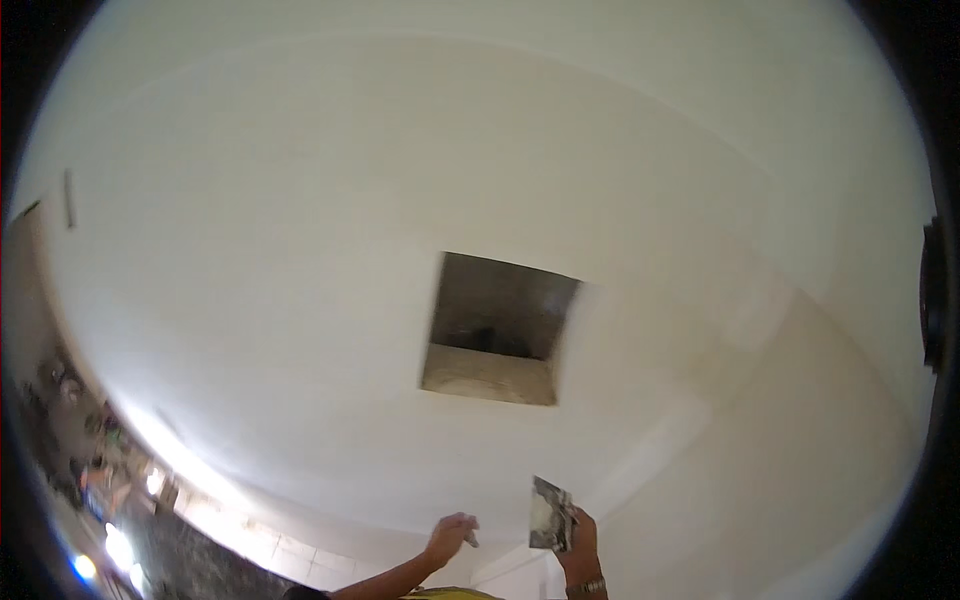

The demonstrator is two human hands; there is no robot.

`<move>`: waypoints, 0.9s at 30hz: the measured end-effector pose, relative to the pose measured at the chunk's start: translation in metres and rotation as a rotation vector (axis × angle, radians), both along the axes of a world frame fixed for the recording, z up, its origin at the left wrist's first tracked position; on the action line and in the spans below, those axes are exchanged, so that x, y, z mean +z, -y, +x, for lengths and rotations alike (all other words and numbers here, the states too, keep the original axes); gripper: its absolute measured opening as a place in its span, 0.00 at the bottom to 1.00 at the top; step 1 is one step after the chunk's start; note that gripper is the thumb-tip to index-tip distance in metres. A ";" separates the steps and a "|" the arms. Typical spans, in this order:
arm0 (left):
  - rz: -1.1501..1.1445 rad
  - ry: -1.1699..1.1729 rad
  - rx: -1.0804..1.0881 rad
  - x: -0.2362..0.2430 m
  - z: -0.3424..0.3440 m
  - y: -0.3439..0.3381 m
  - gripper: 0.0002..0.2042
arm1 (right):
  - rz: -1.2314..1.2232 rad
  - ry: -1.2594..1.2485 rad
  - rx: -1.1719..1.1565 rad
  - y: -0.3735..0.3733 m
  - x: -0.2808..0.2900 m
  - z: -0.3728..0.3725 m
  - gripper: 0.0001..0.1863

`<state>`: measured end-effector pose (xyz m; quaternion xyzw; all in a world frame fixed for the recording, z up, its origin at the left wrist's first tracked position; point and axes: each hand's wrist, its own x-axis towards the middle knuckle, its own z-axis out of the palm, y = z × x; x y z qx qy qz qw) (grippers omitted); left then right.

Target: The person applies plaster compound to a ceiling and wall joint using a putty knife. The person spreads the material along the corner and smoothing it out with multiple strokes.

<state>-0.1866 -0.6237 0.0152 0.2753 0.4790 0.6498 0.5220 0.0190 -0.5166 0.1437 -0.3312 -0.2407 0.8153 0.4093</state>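
Observation:
My right hand (580, 545), with a band on its wrist, is closed round a flat rectangular putty scraper (541, 517). The scraper's plate is dark at the edges and smeared with pale paste. To the left, my left hand (450, 538) is curled, with a pale bit at its fingertips; whether that is a small thing or paste on the fingers I cannot tell. Both hands are low in the view, apart from each other. Beyond them spreads a smooth, off-white plastered surface (300, 220), and neither hand plainly touches it.
A square opening (500, 305) with a dark inside and a rough lower ledge breaks the pale surface above my hands. At the lower left are bright lights (118, 548), pale tiles (290, 555) and blurred clutter (95, 480). A dark object (932, 295) sits at the right rim.

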 end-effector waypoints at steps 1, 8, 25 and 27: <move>-0.007 -0.117 -0.012 -0.002 -0.004 -0.005 0.16 | 0.008 0.006 -0.021 -0.003 -0.008 -0.004 0.17; 0.038 0.343 -0.244 0.045 0.012 0.003 0.36 | 0.250 0.113 0.076 -0.027 -0.047 -0.013 0.17; 0.198 0.502 0.174 0.071 0.025 0.092 0.21 | 0.959 0.483 0.103 0.071 -0.059 -0.090 0.17; 0.212 0.444 0.252 0.069 0.020 0.094 0.22 | 0.990 0.527 0.072 0.091 -0.040 -0.095 0.17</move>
